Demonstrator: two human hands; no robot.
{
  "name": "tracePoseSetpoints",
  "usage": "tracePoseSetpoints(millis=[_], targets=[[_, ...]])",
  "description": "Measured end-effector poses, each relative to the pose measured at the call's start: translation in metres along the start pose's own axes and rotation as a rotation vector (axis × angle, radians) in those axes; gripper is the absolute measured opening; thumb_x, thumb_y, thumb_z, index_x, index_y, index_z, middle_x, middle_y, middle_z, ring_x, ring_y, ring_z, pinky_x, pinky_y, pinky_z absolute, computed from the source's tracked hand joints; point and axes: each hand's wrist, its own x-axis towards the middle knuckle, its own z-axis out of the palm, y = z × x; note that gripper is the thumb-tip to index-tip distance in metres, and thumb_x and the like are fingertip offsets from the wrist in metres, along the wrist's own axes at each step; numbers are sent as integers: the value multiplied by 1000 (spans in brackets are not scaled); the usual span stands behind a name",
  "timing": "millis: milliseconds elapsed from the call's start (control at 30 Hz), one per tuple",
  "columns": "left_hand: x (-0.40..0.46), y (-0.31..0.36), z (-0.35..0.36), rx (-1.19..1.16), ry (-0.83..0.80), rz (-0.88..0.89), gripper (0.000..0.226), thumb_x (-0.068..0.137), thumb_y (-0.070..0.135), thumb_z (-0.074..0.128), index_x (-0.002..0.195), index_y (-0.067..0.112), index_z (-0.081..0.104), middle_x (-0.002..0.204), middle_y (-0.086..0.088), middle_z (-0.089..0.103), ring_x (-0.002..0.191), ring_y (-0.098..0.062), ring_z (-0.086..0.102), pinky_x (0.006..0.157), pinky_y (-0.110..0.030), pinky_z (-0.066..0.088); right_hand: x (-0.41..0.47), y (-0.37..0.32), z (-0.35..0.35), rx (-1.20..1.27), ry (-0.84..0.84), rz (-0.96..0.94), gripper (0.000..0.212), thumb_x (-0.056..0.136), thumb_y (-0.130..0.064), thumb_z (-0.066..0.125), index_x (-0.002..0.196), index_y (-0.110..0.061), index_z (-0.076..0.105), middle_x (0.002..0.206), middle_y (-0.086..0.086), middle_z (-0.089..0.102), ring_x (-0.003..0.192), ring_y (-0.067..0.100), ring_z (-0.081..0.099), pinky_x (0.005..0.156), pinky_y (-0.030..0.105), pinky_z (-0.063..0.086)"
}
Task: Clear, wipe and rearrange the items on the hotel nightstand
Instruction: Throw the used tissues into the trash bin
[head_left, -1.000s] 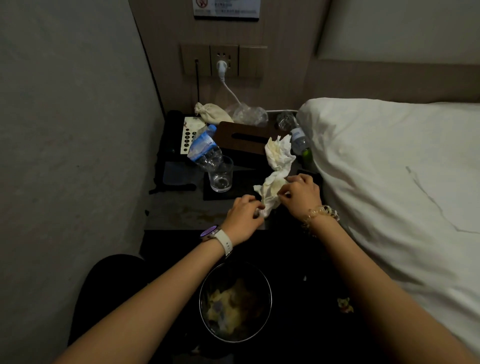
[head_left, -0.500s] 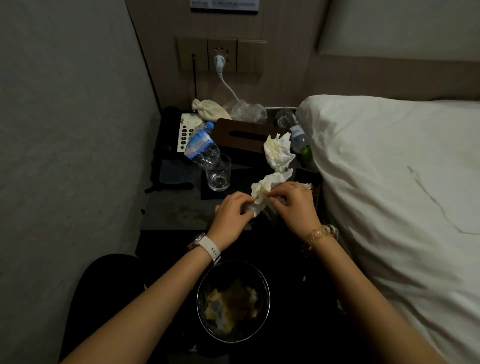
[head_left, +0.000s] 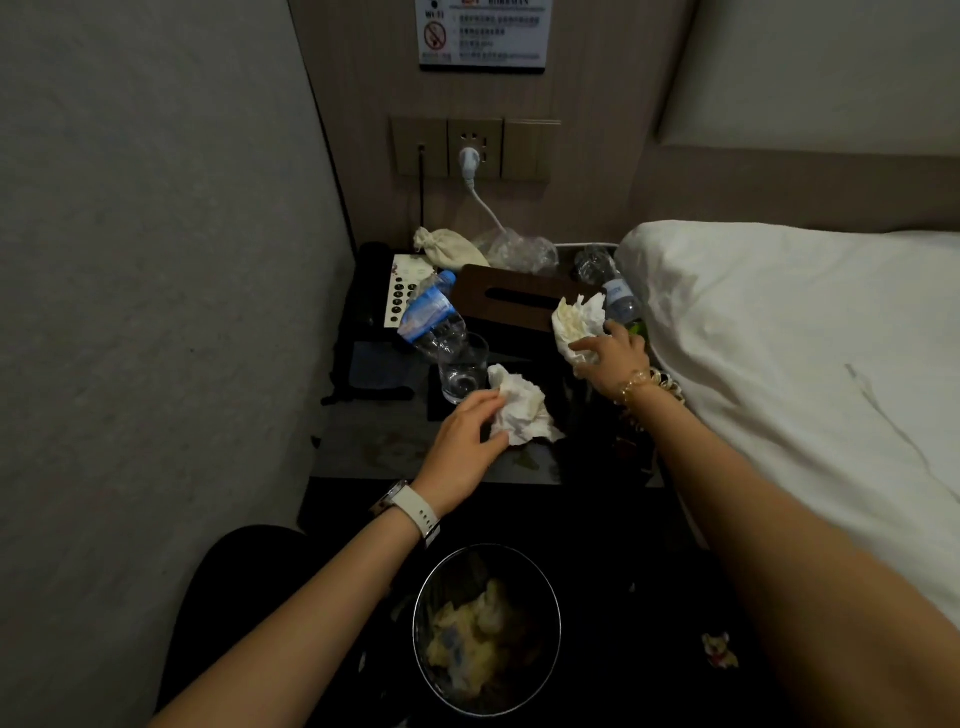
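head view: left hand (head_left: 465, 447) grips a crumpled tissue (head_left: 519, 410) beside the drinking glass (head_left: 462, 370); right hand (head_left: 613, 358) pinches another tissue wad (head_left: 579, 322) beyond the glass. both likely feather-light, soft, best pinched anywhere.

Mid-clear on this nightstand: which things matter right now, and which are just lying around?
In play: crumpled white tissue gripped by left hand; second crumpled tissue grasped by right hand; round waste bin below.

Lying about: tipped blue-labelled plastic bottle, clear drinking glass, brown tissue box, cloth pouch.
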Motion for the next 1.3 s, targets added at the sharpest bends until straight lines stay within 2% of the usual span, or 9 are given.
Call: tracePoseSetpoints(millis=[367, 467, 533, 667, 767, 833, 967, 1133, 1300], targets=[[4, 7, -8, -105, 14, -2, 46, 95, 7, 57, 140, 11, 49, 143, 5, 43, 126, -12, 49, 104, -24, 42, -15, -13, -1, 72, 167, -102, 46, 91, -25, 59, 135, -13, 52, 144, 6, 41, 131, 31, 38, 110, 39, 29], [-10, 16, -17, -158, 137, 28, 32, 93, 1, 57, 123, 7, 64, 124, 6, 57, 113, -11, 58, 92, -13, 46, -44, -20, -12, 341, 214, -204, 39, 91, -17, 62, 128, -4, 59, 134, 10, 49, 122, 26, 48, 100, 26, 38], [-23, 19, -22, -189, 214, 51, 23, 93, -1, 55, 108, 4, 71, 111, 1, 65, 104, -13, 63, 88, -18, 48, -74, -26, -16, 556, 213, -273, 30, 90, -9, 64, 118, 0, 64, 122, 12, 55, 111, 22, 56, 90, 18, 40], [-55, 12, -25, -256, 230, -20, 26, 95, 0, 52, 85, 2, 75, 89, -8, 70, 80, -27, 65, 71, -32, 49, -134, -33, 2, 706, 93, -332, 19, 87, -1, 65, 106, 1, 71, 107, 10, 62, 100, 17, 61, 93, 26, 45], [-81, -2, -16, -260, 169, -125, 30, 94, 1, 53, 76, 9, 76, 76, 2, 69, 69, -15, 62, 66, -26, 46, -166, -33, 32, 692, -31, -278, 17, 87, -2, 67, 102, 0, 73, 104, 9, 66, 97, 17, 64, 91, 27, 49], [-96, -12, -7, -219, 100, -196, 31, 95, 6, 54, 76, 14, 77, 76, 6, 71, 71, -7, 64, 68, -27, 48, -178, -33, 55, 648, -134, -252, 15, 87, -6, 67, 100, -2, 74, 104, 7, 67, 96, 15, 64, 90, 24, 50], [-112, -37, 9, -72, -46, -317, 25, 96, 14, 57, 83, 13, 78, 86, -4, 74, 85, -19, 69, 83, -43, 54, -192, -31, 93, 507, -271, -202, 15, 86, -13, 69, 98, -6, 75, 104, 6, 68, 96, 14, 65, 90, 28, 50], [-121, -51, 19, 84, -290, -352, 18, 94, 25, 59, 99, 22, 77, 101, 8, 72, 95, -6, 66, 89, -31, 52, -194, -32, 111, 346, -409, -274, 28, 88, -20, 65, 116, -16, 69, 116, 5, 61, 105, 16, 60, 86, 18, 44], [-98, -48, -4, 148, -81, -264, 15, 91, 24, 63, 100, 29, 74, 100, 14, 70, 95, -1, 64, 84, -21, 49, -172, -34, 87, 454, -213, -249, 29, 92, -19, 62, 120, -17, 65, 118, 2, 60, 109, 14, 58, 95, 22, 45]])
